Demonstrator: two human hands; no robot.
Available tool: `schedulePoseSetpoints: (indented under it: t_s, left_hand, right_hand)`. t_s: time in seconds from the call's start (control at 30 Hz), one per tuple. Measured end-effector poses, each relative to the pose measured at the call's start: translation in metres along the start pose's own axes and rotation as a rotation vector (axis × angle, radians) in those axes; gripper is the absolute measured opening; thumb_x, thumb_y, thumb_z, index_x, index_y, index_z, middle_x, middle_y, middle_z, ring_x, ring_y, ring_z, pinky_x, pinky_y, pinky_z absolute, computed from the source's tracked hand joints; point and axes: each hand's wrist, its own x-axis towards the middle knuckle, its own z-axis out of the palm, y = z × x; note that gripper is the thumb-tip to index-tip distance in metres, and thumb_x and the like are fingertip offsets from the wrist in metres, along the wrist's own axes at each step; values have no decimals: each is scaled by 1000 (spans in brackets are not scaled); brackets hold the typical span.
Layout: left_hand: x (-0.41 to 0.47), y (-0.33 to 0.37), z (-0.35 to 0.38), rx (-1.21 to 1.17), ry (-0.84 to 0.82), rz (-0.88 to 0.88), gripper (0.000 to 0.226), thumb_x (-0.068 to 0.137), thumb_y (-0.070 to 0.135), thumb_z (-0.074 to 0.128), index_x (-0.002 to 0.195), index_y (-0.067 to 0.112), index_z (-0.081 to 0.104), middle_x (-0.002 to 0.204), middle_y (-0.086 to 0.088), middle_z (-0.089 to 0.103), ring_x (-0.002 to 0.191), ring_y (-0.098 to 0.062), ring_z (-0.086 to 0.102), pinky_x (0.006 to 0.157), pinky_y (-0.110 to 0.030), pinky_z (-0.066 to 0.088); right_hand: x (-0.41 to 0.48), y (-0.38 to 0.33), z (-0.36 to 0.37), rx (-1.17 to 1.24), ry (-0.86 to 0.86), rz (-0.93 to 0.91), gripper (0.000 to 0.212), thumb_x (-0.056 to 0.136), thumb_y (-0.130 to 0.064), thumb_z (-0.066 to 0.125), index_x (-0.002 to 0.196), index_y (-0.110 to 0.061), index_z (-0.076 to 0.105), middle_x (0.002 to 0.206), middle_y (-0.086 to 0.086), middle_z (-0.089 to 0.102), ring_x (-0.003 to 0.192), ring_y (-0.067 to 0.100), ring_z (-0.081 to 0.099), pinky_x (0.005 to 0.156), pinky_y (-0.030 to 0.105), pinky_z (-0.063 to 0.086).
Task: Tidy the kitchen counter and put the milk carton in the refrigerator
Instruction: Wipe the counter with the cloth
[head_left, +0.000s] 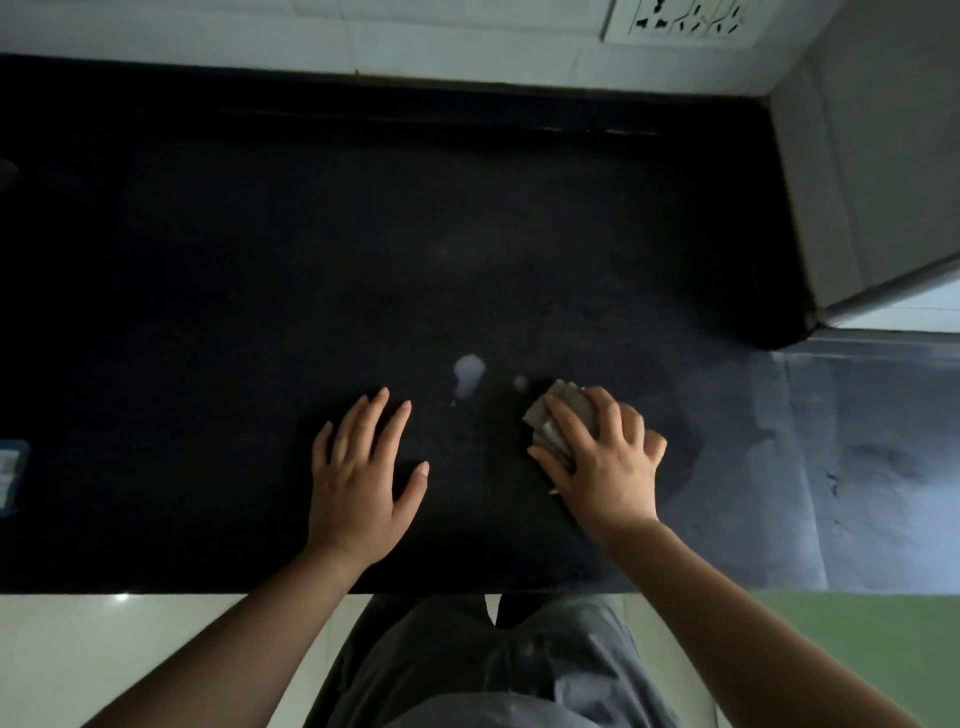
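Right hand (602, 462) curls its fingers over a folded grey cloth (563, 408) just right of the pale milky puddle (469, 370) on the black stone counter (260, 260), seemingly ready to wipe, while left hand (358, 483) lies splayed flat left of the puddle, likely bracing, and no milk carton is in view.

The left hand (358, 478) and right hand (602, 467) are bare, like both forearms. A grey-blue, softly creased garment (467, 675) covers the legs.

Two hands were at lower centre, left hand (358, 483) and right hand (602, 462). There was one counter (260, 270), one cloth (563, 410), two pale spills (469, 371) mid-frame, possibly a third speck, and one bluish object (8, 473) at left edge.
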Motion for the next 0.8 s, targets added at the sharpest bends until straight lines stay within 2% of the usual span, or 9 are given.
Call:
schedulePoseSetpoints:
  t_s: [0.07,0.17,0.3,0.37,0.47,0.53,0.67,0.73,0.8]
  left_hand:
    - [1,0,1,-6,6,2,62,86,49,40,141,20,39,153,-6,32,139,-26,30,110,-53,23]
    - [1,0,1,-3,9,1,62,87,49,39,142,21,38,153,-6,32,140,-26,29,110,-52,22]
    - [0,-1,1,-10,17,5,61,87,49,40,141,20,39,153,-6,32,140,-26,30,110,-52,22]
    - [0,-1,0,-22,15,3,62,86,49,41,141,20,40,153,-6,33,139,-26,31,110,-51,22]
    - [0,1,0,-24,14,2,62,86,49,42,141,20,40,153,-5,32,140,-25,30,111,-51,21]
    - [0,0,0,-25,22,-3,62,86,49,41,141,21,40,153,-5,32,141,-25,29,111,-51,20]
    - [0,-2,2,-14,37,14,62,86,50,39,141,20,40,152,-7,33,140,-26,30,110,-51,20]
    - [0,-1,2,-18,40,11,63,86,50,39,141,20,40,152,-7,33,139,-26,30,110,-51,20]
    - [1,0,1,-22,44,9,63,86,50,39,140,19,41,152,-7,34,139,-26,31,110,-51,21]
  right_hand:
    - [20,-5,3,51,11,105,49,81,-54,58,124,-31,54,131,12,47,112,37,40,83,53,33]
    - [50,-22,8,86,10,202,49,85,-53,52,128,-30,49,137,11,40,118,33,28,89,52,26]
    - [45,-27,9,70,-6,156,49,87,-54,48,130,-31,47,138,10,40,120,33,27,95,57,21]
    - [29,-19,8,46,-2,53,51,86,-57,44,129,-30,48,135,11,44,118,36,36,96,61,24]
    - [20,-1,6,6,22,-93,53,85,-60,41,127,-29,49,130,11,48,112,34,41,86,55,38]
    - [33,-1,7,18,23,-22,51,84,-60,43,124,-28,51,128,12,48,110,35,42,82,53,40]
    - [82,-30,11,81,38,266,45,86,-56,46,122,-29,50,133,13,43,113,38,41,86,50,35]
    - [92,-46,15,89,9,217,45,87,-56,46,122,-29,49,133,13,42,113,36,40,87,50,34]
    - [81,-56,15,73,-32,69,46,86,-56,45,124,-29,48,133,12,42,112,35,40,86,49,36]
